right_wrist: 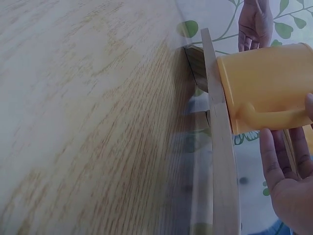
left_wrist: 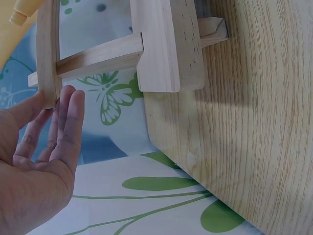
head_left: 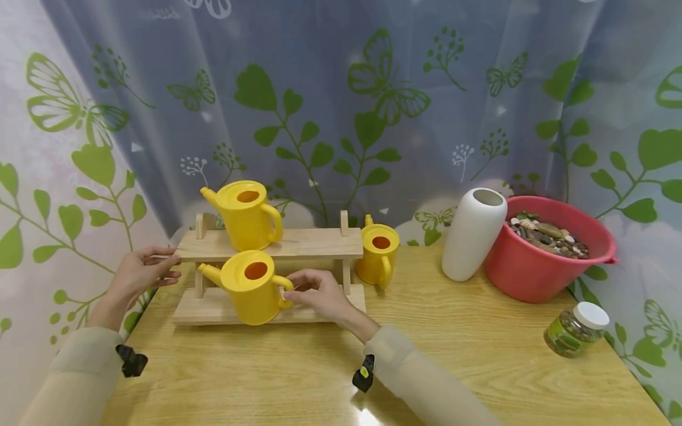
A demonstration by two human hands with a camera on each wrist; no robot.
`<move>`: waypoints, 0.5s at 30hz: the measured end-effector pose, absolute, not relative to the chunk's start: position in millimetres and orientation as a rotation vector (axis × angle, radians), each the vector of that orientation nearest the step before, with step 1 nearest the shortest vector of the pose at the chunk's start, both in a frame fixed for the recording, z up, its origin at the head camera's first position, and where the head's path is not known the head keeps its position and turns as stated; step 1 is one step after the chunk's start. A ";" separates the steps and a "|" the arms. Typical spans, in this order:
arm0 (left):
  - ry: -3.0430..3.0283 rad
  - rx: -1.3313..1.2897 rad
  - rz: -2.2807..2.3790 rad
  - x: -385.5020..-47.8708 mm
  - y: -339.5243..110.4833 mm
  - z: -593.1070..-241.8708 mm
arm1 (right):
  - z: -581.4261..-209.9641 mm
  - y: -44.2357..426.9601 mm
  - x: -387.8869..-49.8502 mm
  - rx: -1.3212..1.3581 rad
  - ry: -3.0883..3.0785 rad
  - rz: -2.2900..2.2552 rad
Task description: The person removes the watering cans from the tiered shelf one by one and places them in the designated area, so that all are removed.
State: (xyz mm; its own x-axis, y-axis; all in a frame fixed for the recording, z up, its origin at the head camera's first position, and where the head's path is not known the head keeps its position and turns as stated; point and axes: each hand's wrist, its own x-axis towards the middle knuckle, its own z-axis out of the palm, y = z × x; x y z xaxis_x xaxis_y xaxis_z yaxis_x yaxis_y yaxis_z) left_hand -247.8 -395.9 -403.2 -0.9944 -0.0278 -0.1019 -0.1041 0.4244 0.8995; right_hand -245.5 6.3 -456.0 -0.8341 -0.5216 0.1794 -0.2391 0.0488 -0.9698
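At the back-left part of a wooden worktop (head_left: pixel 298 378), a person's right grip (head_left: pixel 322 293) pinches the handle of a yellow watering can between thumb and fingers. This lower can (head_left: pixel 250 302) stands upright at the front edge of the lower tier (head_left: pixel 199 310) of a two-tier wooden shelf, its spout pointing left; whether its base rests fully on the board is hard to tell. The left grip (head_left: pixel 137 275) is loosely spread, thumb and relaxed fingers about the left end of the upper tier (head_left: pixel 314 242).

On that upper tier, left of its middle, sits a matching upper can (head_left: pixel 247 222), spout also to the left. Just beside the shelf's right end, near the worktop's back edge, is a third can (head_left: pixel 373 260), its handle facing forward.

Farther right along the back edge, a tall white vase (head_left: pixel 469 242) stands next to a red bucket (head_left: pixel 522 266) of pebbles (head_left: pixel 554 234) at the back-right corner. Near the right edge is a clear jar (head_left: pixel 567 334) with a white lid. Behind everything hangs a curtain (head_left: pixel 319 35) printed with green leaves and butterflies.
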 end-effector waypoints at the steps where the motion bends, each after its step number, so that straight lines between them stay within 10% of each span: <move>1: 2.589 -0.119 1.647 -247.8 -396.1 -403.5 | -455.7 6.4 -245.5 -0.783 2.102 -1.866; 15: 2.576 -0.103 1.669 -248.1 -396.9 -403.8 | -453.0 8.7 -241.6 -0.734 2.121 -1.849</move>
State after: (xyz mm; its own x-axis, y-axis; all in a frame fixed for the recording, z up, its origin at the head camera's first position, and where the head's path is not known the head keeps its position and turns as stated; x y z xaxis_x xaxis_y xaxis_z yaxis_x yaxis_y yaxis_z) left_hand -248.1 -396.9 -403.8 -0.9953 -0.0181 -0.0952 -0.0943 0.4080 0.9081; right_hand -241.6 8.7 -453.0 -0.8473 -0.5101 0.1478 -0.2160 0.0768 -0.9734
